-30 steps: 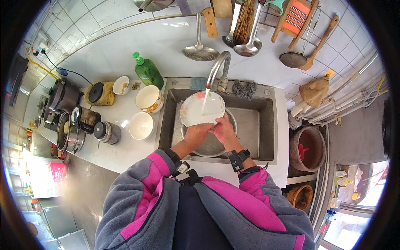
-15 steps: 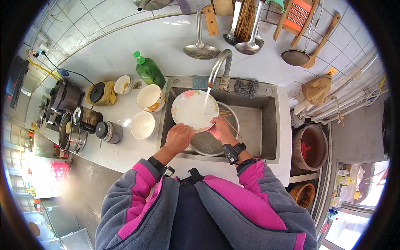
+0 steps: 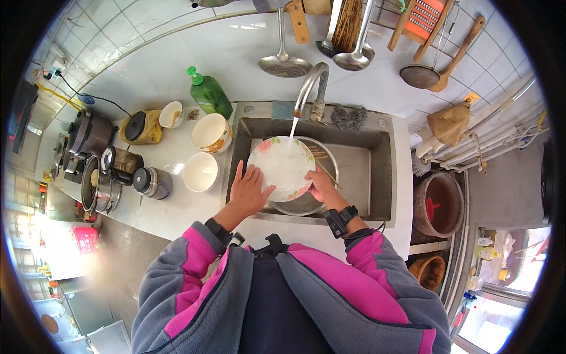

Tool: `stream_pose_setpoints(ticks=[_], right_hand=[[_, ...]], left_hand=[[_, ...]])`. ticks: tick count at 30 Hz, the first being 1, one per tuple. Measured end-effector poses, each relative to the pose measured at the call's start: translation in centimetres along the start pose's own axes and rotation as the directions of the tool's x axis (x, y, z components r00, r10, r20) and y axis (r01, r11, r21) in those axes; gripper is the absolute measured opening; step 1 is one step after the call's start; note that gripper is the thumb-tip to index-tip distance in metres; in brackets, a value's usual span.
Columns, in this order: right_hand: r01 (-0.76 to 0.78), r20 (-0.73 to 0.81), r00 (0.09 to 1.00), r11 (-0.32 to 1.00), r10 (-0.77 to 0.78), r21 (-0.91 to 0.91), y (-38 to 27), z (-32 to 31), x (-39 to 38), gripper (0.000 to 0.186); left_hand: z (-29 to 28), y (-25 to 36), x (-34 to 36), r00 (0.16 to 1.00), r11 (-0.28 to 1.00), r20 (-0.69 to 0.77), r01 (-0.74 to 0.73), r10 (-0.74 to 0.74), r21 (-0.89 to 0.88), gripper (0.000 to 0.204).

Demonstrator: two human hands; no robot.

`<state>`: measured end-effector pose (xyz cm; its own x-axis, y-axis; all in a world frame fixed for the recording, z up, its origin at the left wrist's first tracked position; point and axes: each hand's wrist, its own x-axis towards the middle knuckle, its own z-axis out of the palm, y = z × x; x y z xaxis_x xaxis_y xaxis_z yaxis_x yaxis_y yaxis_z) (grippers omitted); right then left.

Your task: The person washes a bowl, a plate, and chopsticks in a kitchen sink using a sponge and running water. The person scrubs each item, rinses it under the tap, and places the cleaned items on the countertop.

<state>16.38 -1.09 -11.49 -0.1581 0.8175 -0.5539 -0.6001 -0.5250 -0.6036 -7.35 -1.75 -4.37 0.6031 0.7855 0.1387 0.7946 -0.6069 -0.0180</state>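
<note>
Head view: round white plate with a floral rim [image 3: 283, 168] is held face-up and slightly tilted over the left half of the stainless steel sink basin [image 3: 365, 171], directly above a round metal bowl [image 3: 306, 203] sitting in the basin near its front edge. Left hand [image 3: 247, 192] is flat against the plate's lower-left rim, fingers spread and splayed up over the edge, not curled shut; it braces more than it clamps. Right hand [image 3: 321, 186] grips the plate's lower-right rim, fingers wrapped under and thumb on top, closed on the plate. Both hands sit on the near side of the plate, so the plate lies away from the person, toward the back wall of the sink. Curved chrome tap [image 3: 312, 79] is mounted at the sink's back edge; its water stream [image 3: 293, 127] lands on the plate's upper right part, the side far from both grips. Key relation: stream hits the far rim, hands hold the near rim, right hand carries the load and is the nearer one to the stream. Wooden chopsticks [image 3: 321, 162] stick out of the bowl behind the plate. On the worktop left of the sink: two cream ceramic bowls [image 3: 201, 171], green dish-soap bottle [image 3: 209, 94] at the back edge.
</note>
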Motion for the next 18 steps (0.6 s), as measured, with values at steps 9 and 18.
stream_pose_setpoints(ticks=[9,18], right_hand=[[0.034,0.059,0.998,0.999,-0.034,0.008,1.3,1.7,0.4,0.043],[0.033,0.016,0.999,0.989,-0.035,0.147,1.1,0.6,1.8,0.046]], left_hand=[[5.9,0.5,7.2,0.956,0.947,0.28,0.164,-0.083,-0.278,0.081],[5.6,4.4,7.2,0.916,0.669,0.258,-0.015,0.307,-0.743,0.056]])
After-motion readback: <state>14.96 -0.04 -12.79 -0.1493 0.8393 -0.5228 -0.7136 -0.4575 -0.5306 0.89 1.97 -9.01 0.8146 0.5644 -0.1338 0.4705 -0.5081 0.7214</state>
